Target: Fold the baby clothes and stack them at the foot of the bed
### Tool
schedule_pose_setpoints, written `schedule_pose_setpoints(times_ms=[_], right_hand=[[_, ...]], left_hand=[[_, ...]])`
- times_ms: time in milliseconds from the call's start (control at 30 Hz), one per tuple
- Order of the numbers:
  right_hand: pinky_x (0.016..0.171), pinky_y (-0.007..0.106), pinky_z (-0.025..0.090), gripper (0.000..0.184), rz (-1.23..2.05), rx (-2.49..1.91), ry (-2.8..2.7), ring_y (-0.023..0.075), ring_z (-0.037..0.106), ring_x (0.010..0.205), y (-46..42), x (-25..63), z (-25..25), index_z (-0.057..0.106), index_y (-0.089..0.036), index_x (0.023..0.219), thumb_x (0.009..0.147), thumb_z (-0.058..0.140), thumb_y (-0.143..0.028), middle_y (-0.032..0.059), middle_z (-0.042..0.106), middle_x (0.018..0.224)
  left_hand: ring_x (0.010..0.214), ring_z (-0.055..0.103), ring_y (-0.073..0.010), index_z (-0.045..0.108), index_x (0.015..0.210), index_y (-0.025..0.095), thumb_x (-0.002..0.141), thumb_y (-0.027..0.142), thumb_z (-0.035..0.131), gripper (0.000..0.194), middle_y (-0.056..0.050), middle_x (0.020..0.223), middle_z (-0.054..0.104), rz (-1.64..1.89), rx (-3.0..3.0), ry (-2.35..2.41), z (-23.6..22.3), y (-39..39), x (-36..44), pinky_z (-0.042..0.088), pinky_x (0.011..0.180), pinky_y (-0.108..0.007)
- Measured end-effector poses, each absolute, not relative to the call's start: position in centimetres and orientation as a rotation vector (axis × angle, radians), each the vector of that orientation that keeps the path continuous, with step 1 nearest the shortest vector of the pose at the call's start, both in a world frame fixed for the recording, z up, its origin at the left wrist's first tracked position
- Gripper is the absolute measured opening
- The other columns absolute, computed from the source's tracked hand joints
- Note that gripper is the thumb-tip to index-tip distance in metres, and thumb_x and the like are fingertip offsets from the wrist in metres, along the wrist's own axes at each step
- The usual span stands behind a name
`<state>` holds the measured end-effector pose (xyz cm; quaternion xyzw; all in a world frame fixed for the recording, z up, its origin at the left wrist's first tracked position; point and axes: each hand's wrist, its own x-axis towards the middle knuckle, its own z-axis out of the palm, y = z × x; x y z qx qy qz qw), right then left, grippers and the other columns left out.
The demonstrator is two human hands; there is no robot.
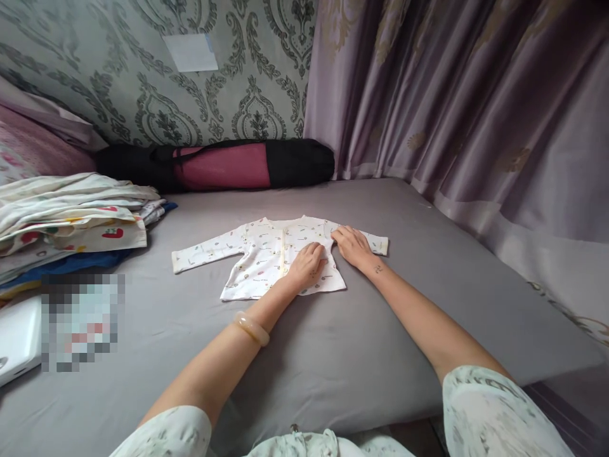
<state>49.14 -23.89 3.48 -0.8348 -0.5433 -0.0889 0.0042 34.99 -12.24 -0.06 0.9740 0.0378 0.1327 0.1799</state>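
A small white long-sleeved baby top [259, 254] with a tiny coloured print lies spread flat on the grey bed sheet [361, 330]. My left hand [308, 265] rests palm-down on its right front, fingers together and flat. My right hand [351, 245] lies flat by the right sleeve near the armpit, fingers stretched out on the cloth. The left sleeve is stretched out to the left. A pale bangle [251, 328] sits on my left wrist.
A stack of folded printed fabrics [71, 219] lies at the left. A black-and-pink rolled bag [219, 165] lies along the patterned wall. Purple curtains [466, 108] hang at the right. A white object [19, 336] sits at the lower left.
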Motion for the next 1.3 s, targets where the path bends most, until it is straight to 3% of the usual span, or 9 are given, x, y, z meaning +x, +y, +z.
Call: schedule_pose_setpoints(times_ms=[167, 333, 567, 700, 800, 933, 1000, 1133, 1300], right_hand=[[0.088, 0.031, 0.037, 0.031, -0.304, -2.575, -1.786, 0.0228, 0.051, 0.104, -23.8, 49.9, 2.9, 0.064, -0.018, 0.108, 0.094, 0.038, -0.008, 0.011, 0.062, 0.11], [0.087, 0.03, 0.04, 0.031, -0.264, -2.584, -1.772, 0.0223, 0.053, 0.105, -23.7, 50.1, 2.9, 0.064, -0.018, 0.107, 0.093, 0.04, -0.007, 0.0099, 0.063, 0.111], [0.096, 0.035, 0.041, 0.039, -0.1, -2.609, -1.598, 0.0247, 0.056, 0.112, -21.9, 49.4, 4.2, 0.067, -0.017, 0.113, 0.091, 0.037, -0.008, 0.0111, 0.065, 0.122], [0.109, 0.037, 0.036, 0.049, 0.031, -2.384, -1.581, 0.0227, 0.048, 0.13, -19.2, 47.4, 3.3, 0.053, -0.012, 0.137, 0.094, 0.031, -0.016, 0.0127, 0.054, 0.141], [0.115, 0.039, 0.031, 0.053, 0.129, -2.367, -1.563, 0.0228, 0.039, 0.138, -17.9, 45.9, 1.7, 0.044, -0.008, 0.143, 0.097, 0.025, -0.025, 0.015, 0.047, 0.147], [0.119, 0.043, 0.02, 0.062, 0.067, -2.453, -1.63, 0.0273, 0.023, 0.146, -18.1, 44.7, 0.1, 0.035, -0.001, 0.147, 0.099, 0.023, -0.038, 0.0194, 0.031, 0.156], [0.12, 0.043, 0.018, 0.065, 0.047, -2.488, -1.655, 0.028, 0.021, 0.147, -18.5, 44.5, 0.0, 0.033, -0.001, 0.148, 0.1, 0.022, -0.043, 0.0193, 0.027, 0.158], [0.118, 0.044, 0.021, 0.06, 0.034, -2.535, -1.653, 0.0288, 0.025, 0.145, -18.4, 43.7, 1.1, 0.037, -0.004, 0.146, 0.1, 0.026, -0.04, 0.0196, 0.031, 0.156], [0.104, 0.038, 0.037, 0.038, -0.057, -2.26, -1.762, 0.0249, 0.049, 0.122, -16.3, 39.2, 3.0, 0.058, -0.013, 0.126, 0.097, 0.036, -0.024, 0.0146, 0.057, 0.132]], left_hand=[[0.146, 0.024, -0.0323, 0.033, 0.146, 0.008, 0.099, 0.052, 0.025, 0.064, -0.02, 0.156, 0.031, 0.189, 2.936, 0.087, 0.0, -13.0, 34.7, 0.019, 0.118, -0.049], [0.148, 0.016, -0.0362, 0.026, 0.15, 0.0, 0.098, 0.055, 0.024, 0.076, -0.023, 0.158, 0.022, 0.027, 2.98, 0.048, 1.0, -13.7, 34.7, 0.014, 0.118, -0.054], [0.147, 0.016, -0.0377, 0.027, 0.148, -0.006, 0.097, 0.043, 0.028, 0.07, -0.027, 0.157, 0.022, 0.067, 2.886, 0.349, 1.2, -16.9, 35.3, 0.017, 0.117, -0.054], [0.145, 0.023, -0.0369, 0.035, 0.143, -0.002, 0.098, 0.05, 0.029, 0.07, -0.029, 0.151, 0.033, 0.062, 2.842, 0.221, 1.3, -16.9, 33.9, 0.02, 0.116, -0.053], [0.139, 0.034, -0.0348, 0.044, 0.134, 0.001, 0.097, 0.057, 0.031, 0.069, -0.028, 0.143, 0.042, 0.01, 2.767, -0.003, 2.5, -16.2, 31.2, 0.028, 0.113, -0.047], [0.115, 0.057, -0.0248, 0.058, 0.114, 0.012, 0.098, 0.05, 0.036, 0.047, -0.017, 0.121, 0.061, 0.018, 2.54, -0.262, 4.5, -13.8, 27.1, 0.044, 0.099, -0.033], [0.096, 0.063, -0.0198, 0.062, 0.108, 0.017, 0.099, 0.041, 0.036, 0.036, -0.011, 0.108, 0.066, 0.095, 2.465, -0.138, 5.0, -11.4, 25.3, 0.049, 0.086, -0.03], [0.09, 0.061, -0.0209, 0.068, 0.1, 0.017, 0.091, 0.018, 0.042, 0.027, -0.01, 0.096, 0.068, 0.436, 2.544, 0.439, 4.4, -4.5, 22.6, 0.047, 0.084, -0.036], [0.097, 0.053, -0.0258, 0.07, 0.103, 0.02, 0.085, 0.019, 0.052, 0.025, -0.012, 0.103, 0.064, 0.507, 2.774, 0.705, 2.4, 1.7, 21.3, 0.041, 0.09, -0.043]])
